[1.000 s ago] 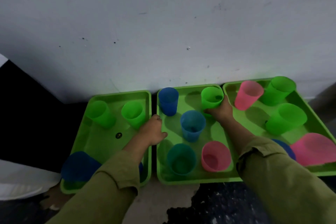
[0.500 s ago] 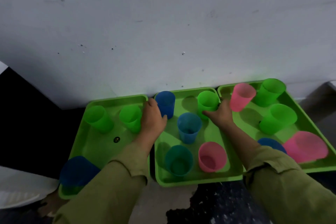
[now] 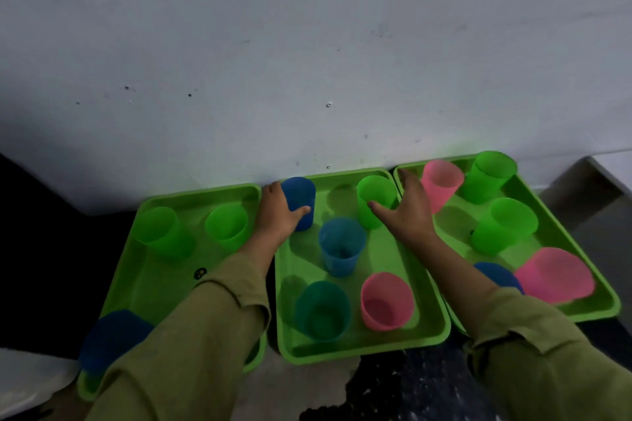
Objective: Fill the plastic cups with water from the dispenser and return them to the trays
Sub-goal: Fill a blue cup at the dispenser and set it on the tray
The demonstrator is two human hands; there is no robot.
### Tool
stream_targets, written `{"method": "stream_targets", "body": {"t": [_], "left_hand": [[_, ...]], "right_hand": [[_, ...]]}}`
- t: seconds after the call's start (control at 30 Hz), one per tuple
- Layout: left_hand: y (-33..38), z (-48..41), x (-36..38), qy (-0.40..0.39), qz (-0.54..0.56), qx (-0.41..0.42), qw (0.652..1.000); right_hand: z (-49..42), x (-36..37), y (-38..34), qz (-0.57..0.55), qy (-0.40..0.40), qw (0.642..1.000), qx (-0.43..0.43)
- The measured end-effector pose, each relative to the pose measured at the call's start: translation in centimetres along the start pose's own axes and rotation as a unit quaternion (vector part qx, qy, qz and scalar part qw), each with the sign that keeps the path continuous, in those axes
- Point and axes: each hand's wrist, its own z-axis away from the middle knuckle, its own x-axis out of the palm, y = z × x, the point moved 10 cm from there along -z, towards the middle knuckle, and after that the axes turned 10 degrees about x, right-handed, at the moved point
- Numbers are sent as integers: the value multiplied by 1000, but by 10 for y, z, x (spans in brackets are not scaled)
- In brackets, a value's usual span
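Three green trays stand side by side against a white wall: a left tray [image 3: 143, 287], a middle tray [image 3: 372, 347] and a right tray [image 3: 607, 304]. My left hand [image 3: 275, 215] grips a dark blue cup [image 3: 300, 193] at the back left corner of the middle tray, thumb across its front. My right hand [image 3: 408, 214] is spread open beside a green cup [image 3: 376, 193]. Its thumb touches that cup, and its fingers reach up between it and a pink cup [image 3: 443, 183] in the right tray. No dispenser is in view.
The middle tray also holds a light blue cup [image 3: 342, 246], a teal cup [image 3: 321, 311] and a pink cup [image 3: 386, 301]. Two green cups [image 3: 227, 225] and a blue cup [image 3: 113, 338] stand in the left tray. The right tray carries several green, pink and blue cups.
My left hand moved up from the tray edge and closed round the dark blue cup. My right hand let go of the green cup, opened and shifted right toward the pink cup.
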Motion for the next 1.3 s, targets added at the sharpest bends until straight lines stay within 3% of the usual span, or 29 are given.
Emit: {"method": "stream_targets", "body": {"t": [0.23, 0.53, 0.67, 0.87, 1.13, 1.3], "left_hand": [[18, 16, -35, 52, 69, 26, 996], [46, 62, -112, 38, 168, 88, 981], [37, 93, -147, 30, 190, 113, 975], [4, 145, -197, 6, 238, 149, 960], [-68, 217, -261, -13, 260, 172, 950], [-117, 266, -308, 57, 276, 189, 941]], "right_hand": [[18, -19, -49, -36, 49, 995, -84], [71, 39, -131, -63, -156, 980, -107], [108, 51, -167, -101, -192, 970, -109], [174, 70, -216, -153, -196, 963, -104], [271, 116, -259, -191, -136, 968, -92], [328, 147, -271, -197, -98, 974, -60]]}}
